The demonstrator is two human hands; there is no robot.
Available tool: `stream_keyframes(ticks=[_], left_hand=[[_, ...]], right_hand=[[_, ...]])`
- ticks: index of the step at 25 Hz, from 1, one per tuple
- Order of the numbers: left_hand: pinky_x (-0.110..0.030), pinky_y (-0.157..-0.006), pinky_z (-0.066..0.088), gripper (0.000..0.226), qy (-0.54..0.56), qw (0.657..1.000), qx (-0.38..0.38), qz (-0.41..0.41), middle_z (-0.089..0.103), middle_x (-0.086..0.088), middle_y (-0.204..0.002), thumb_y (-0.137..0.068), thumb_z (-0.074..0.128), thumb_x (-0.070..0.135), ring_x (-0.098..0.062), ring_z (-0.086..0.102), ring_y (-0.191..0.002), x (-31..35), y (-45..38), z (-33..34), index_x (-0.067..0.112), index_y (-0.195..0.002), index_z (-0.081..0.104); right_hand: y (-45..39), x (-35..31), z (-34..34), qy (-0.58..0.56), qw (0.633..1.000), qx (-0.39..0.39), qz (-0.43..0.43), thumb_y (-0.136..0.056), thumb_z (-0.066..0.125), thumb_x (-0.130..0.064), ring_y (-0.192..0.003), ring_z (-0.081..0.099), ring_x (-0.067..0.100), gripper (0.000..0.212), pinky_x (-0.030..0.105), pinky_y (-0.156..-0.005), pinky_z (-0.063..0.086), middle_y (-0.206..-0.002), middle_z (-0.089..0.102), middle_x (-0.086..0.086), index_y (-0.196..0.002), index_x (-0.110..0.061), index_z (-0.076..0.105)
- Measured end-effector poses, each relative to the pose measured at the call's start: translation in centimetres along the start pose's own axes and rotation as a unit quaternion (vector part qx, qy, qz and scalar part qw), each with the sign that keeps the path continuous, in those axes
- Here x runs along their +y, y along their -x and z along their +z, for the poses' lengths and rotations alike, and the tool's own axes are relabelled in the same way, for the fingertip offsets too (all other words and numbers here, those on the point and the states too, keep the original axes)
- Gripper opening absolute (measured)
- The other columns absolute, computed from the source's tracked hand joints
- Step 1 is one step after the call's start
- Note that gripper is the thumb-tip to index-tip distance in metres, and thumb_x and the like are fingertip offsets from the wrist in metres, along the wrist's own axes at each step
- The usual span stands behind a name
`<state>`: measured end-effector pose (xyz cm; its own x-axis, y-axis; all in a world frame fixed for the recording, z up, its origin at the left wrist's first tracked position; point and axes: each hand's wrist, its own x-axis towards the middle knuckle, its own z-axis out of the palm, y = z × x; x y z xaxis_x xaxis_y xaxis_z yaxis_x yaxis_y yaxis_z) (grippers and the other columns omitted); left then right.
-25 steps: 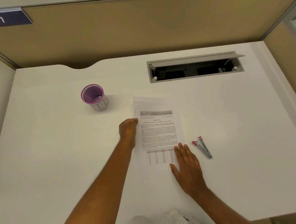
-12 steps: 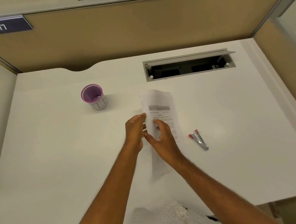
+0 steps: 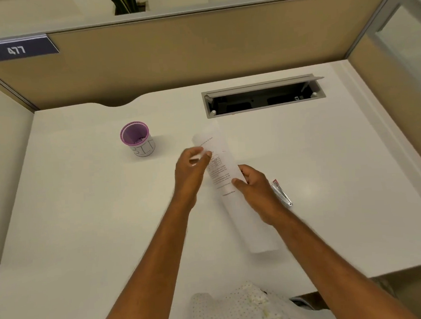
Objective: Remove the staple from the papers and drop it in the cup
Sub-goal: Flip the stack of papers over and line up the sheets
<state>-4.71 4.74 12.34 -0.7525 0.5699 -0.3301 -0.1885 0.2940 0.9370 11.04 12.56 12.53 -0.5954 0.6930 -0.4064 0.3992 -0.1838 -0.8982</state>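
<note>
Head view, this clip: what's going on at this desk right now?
A person holds the papers with both hands above the white desk: the left hand pinches the left edge, the right hand grips lower down. The staple remover lies untouched on the desk beside the right hand. The purple-rimmed cup stands to the left. The staple itself is too small to make out.

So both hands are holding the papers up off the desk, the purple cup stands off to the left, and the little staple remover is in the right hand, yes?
Not quite. The head view shows the staple remover lying on the desk, beside the right hand, not in it. The rest holds: both that hand and the left hand hold the papers, and the purple cup stands to the left.
</note>
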Motion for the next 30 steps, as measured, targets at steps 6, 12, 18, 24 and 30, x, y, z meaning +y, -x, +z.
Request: stream_keyframes(ticks=[6,12,18,24,30], left_hand=[[-0.035,-0.091,0.052,0.059,-0.144,0.984,-0.096,0.042,0.065,0.008,-0.133,-0.081,0.078,0.056,-0.016,0.063,-0.117,3.5,-3.4,-4.0,0.032,-0.131,0.058],[-0.026,-0.061,0.055,0.030,-0.177,0.961,-0.208,-0.038,0.078,-0.010,-0.078,-0.082,0.084,0.037,-0.018,0.075,-0.068,1.2,-6.4,-5.3,0.007,-0.082,0.076],[-0.039,-0.077,0.059,0.016,-0.205,0.954,-0.200,-0.093,0.080,-0.011,-0.096,-0.086,0.082,0.020,-0.027,0.074,-0.083,-4.4,-8.8,-4.3,0.006,-0.084,0.073],[-0.042,-0.083,0.063,0.026,-0.210,0.951,-0.207,-0.097,0.080,-0.011,-0.102,-0.084,0.084,0.025,-0.032,0.076,-0.094,-6.3,-10.1,-2.5,0.004,-0.098,0.076],[-0.052,-0.087,0.061,0.020,-0.258,0.945,-0.188,-0.073,0.078,-0.009,-0.095,-0.084,0.082,0.031,-0.032,0.075,-0.091,-7.8,-10.0,-0.6,0.024,-0.074,0.066]], right_hand=[[0.5,-2.4,-3.9,-0.085,0.979,-0.182,0.035,-0.099,0.065,-0.008,-0.104,0.075,0.034,0.029,0.044,-0.092,0.061,-0.118,0.077,0.011,-0.126,-0.017,0.066],[-3.6,1.6,-2.2,0.134,0.989,-0.052,0.030,-0.098,0.063,-0.013,-0.094,0.074,0.009,0.020,0.017,-0.077,0.054,-0.114,0.077,0.002,-0.117,-0.018,0.067],[-6.0,7.7,1.2,0.302,0.950,0.063,-0.043,-0.097,0.060,-0.013,-0.113,0.060,0.026,0.026,0.037,-0.090,0.049,-0.120,0.066,0.006,-0.122,-0.013,0.066],[-5.8,9.9,2.2,0.395,0.903,0.152,-0.075,-0.094,0.067,-0.014,-0.109,0.055,0.032,0.029,0.044,-0.093,0.041,-0.115,0.065,0.008,-0.123,-0.018,0.069],[-5.2,10.9,0.9,0.371,0.904,0.188,-0.100,-0.089,0.072,-0.013,-0.110,0.054,0.029,0.036,0.045,-0.096,0.044,-0.121,0.065,0.003,-0.124,-0.018,0.067]])
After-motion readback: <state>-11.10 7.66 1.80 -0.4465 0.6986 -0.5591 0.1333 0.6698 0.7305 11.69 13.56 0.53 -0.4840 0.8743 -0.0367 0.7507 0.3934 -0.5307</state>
